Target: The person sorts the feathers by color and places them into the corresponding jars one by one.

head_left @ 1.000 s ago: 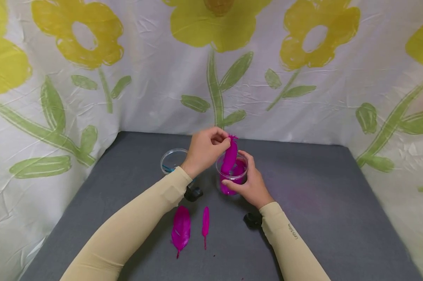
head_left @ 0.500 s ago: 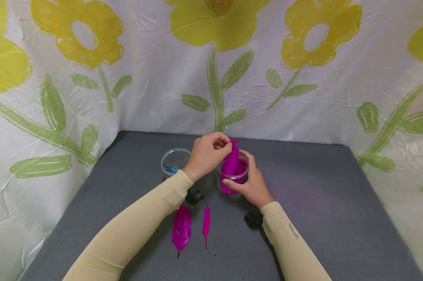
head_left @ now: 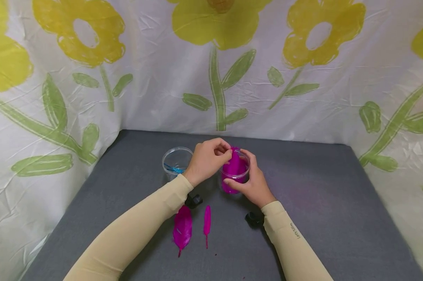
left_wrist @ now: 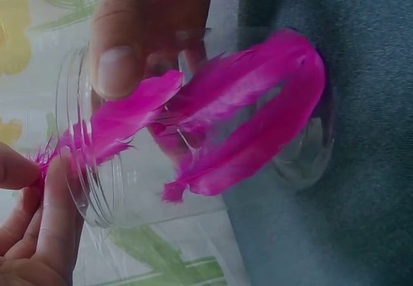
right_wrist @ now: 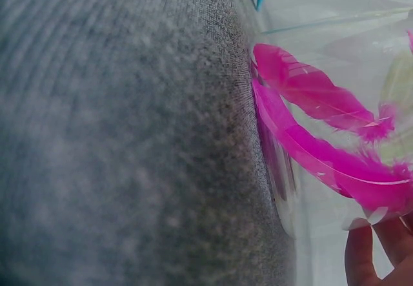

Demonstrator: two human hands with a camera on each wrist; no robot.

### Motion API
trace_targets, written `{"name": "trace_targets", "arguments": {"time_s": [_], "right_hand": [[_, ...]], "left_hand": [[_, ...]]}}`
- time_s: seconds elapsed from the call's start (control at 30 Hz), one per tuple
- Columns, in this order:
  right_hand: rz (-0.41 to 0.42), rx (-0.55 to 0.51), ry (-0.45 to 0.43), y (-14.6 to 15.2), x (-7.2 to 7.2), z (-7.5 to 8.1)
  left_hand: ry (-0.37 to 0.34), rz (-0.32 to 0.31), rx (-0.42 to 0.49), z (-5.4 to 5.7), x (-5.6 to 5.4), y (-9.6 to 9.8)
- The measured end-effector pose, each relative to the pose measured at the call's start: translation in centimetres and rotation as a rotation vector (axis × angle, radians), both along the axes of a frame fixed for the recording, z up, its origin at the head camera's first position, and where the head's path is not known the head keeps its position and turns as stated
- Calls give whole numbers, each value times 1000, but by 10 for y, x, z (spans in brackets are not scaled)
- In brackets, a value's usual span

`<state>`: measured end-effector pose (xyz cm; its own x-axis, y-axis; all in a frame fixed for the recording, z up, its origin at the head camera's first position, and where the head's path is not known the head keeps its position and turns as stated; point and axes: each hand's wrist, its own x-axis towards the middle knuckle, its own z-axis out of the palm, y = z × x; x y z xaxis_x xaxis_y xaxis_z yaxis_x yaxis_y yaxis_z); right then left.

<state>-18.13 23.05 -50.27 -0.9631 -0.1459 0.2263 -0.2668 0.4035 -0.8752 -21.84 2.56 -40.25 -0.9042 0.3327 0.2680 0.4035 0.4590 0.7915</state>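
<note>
Fingertips of my left hand (head_left: 207, 159) pinch a magenta feather (head_left: 234, 163) by its fluffy end, right at the jar's mouth. Most of that feather hangs down inside the clear jar (head_left: 236, 176). Curled around the jar's right side, my right hand (head_left: 256, 182) steadies it upright on the grey table, thumb in front and fingers behind. Through the wall in the left wrist view, another magenta feather (left_wrist: 248, 86) shows bent against the jar's bottom. The right wrist view also has magenta feathers (right_wrist: 316, 99) behind the clear wall, with right fingertips (right_wrist: 359, 247) against it.
Left of the held jar stands a second clear jar (head_left: 177, 148) with blue feathers (head_left: 175, 169) in it. Nearer on the grey table (head_left: 320, 218) lie a wide magenta feather (head_left: 183, 228) and a narrow one (head_left: 207, 220). A flower-printed curtain (head_left: 155, 105) encloses the back and sides.
My left hand has moved down toward the jar's rim, and the pinched feather has sunk deeper inside. My right hand has kept its grip on the jar.
</note>
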Motion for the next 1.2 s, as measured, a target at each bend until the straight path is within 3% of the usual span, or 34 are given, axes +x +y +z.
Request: {"name": "trace_targets", "arguments": {"time_s": [0.3,0.63,0.77,1.0,1.2], "right_hand": [[10,-6,9,0,-1,2],[10,-12,3,-1,0,2],[5,-11,5,-1,0,2],[-2,1,16,-2,-1,2],[-1,5,5,-2,0,2]], "left_hand": [[-7,-34,-18,0,2,-6],[3,-15,-23,0,8,-17],[37,-16,-18,-2,12,-24],[55,-27,0,1,32,-47],[38,-75,-60,-5,56,-77]]}}
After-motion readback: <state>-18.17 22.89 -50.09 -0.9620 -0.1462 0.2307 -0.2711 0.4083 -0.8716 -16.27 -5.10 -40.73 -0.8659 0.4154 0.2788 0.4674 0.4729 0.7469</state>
